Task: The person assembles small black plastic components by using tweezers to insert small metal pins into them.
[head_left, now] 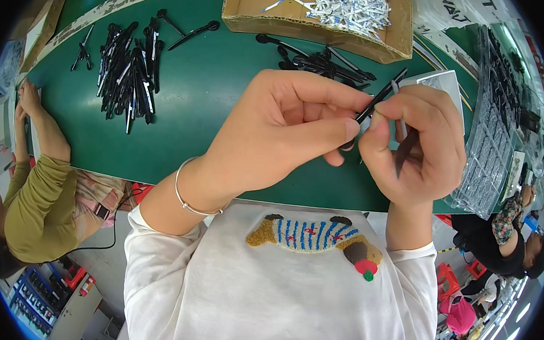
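My left hand (273, 129) pinches a slim black plastic stick-shaped part (383, 96) between thumb and fingertips; the part slants up to the right. Close against it, my right hand (432, 139) has thumb and forefinger pressed together at the stick's side. A dark, flat, pointed piece (405, 154) sticks out below the right fingers, its upper part hidden in the hand; I cannot tell its kind. Behind my hands lies a loose heap of black stick parts with round ends (319, 64).
A cardboard box (317, 34) of small white-and-blue strips stands at the back. Another pile of black sticks (128, 74) lies left on the green table (189, 90). Clear plastic trays (487, 139) line the right side. A co-worker in an olive top (39, 205) sits at left.
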The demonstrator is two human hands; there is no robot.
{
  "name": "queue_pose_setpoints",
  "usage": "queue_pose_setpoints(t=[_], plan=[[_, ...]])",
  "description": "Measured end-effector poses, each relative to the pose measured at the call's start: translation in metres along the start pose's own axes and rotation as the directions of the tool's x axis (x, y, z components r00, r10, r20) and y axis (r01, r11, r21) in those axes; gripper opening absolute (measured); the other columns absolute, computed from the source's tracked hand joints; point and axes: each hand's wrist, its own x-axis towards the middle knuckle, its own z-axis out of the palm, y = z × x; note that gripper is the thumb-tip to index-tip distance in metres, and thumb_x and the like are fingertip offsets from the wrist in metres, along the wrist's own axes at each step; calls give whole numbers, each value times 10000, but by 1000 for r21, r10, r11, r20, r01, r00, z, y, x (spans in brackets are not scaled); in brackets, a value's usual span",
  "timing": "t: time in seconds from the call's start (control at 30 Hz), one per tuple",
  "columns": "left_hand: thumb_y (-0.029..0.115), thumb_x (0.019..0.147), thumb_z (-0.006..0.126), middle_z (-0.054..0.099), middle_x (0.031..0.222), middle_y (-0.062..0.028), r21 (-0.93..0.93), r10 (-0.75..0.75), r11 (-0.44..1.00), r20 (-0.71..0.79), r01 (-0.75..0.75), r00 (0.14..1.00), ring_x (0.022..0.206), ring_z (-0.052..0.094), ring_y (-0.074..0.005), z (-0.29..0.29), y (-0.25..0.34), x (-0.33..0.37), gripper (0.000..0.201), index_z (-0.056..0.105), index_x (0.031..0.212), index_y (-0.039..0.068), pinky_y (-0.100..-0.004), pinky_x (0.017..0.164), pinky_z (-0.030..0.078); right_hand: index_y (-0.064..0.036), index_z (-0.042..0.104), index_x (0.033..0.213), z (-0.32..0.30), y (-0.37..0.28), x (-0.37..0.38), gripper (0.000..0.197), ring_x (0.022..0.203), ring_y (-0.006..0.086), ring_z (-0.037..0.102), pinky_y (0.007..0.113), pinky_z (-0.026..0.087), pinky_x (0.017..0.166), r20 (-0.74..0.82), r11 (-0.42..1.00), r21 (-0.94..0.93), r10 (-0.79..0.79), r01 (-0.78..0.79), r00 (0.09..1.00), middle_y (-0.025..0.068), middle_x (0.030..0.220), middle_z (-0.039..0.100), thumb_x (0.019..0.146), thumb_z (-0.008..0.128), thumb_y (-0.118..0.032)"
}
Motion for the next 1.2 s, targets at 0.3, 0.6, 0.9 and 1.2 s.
queue_pose_setpoints(t=[0.3, 0.6, 0.9, 1.2], plan=[[78, 830, 651, 655, 853, -85, -134, -174, 975, 54, 180, 983, 720, 635, -121, -4, 5, 4, 210, 628, 995, -50, -263, 614, 578, 4, 596, 729, -1, -3, -5, 164, 589, 193, 572, 255, 466, 506, 20, 998, 61, -17, 16, 1000, 86, 673, 579, 603, 693, 45], [76, 861, 590, 647, 865, -124, -117, -146, 982, 38, 150, 989, 725, 664, -178, -3, 2, 4, 207, 602, 1003, -74, -276, 639, 594, 2, 596, 769, -7, 0, -1, 154, 597, 186, 573, 253, 468, 513, -4, 998, 48, -52, 52, 999, 88, 695, 587, 683, 721, -21], [63, 850, 602, 647, 858, -122, -106, -171, 979, 18, 172, 985, 714, 665, -182, 0, 6, 3, 183, 605, 976, -70, -288, 627, 596, 9, 596, 752, -11, 3, 7, 158, 598, 193, 573, 259, 471, 505, -23, 993, -48, -105, 104, 994, 93, 690, 582, 629, 693, 27], [49, 843, 602, 641, 844, -117, -109, -177, 978, 1, 176, 984, 694, 661, -188, 0, 8, 2, 171, 608, 964, -72, -284, 605, 595, 0, 603, 754, -17, 8, 13, 201, 610, 200, 583, 266, 479, 514, -59, 979, -116, -175, 168, 983, 89, 698, 591, 571, 663, 57]])
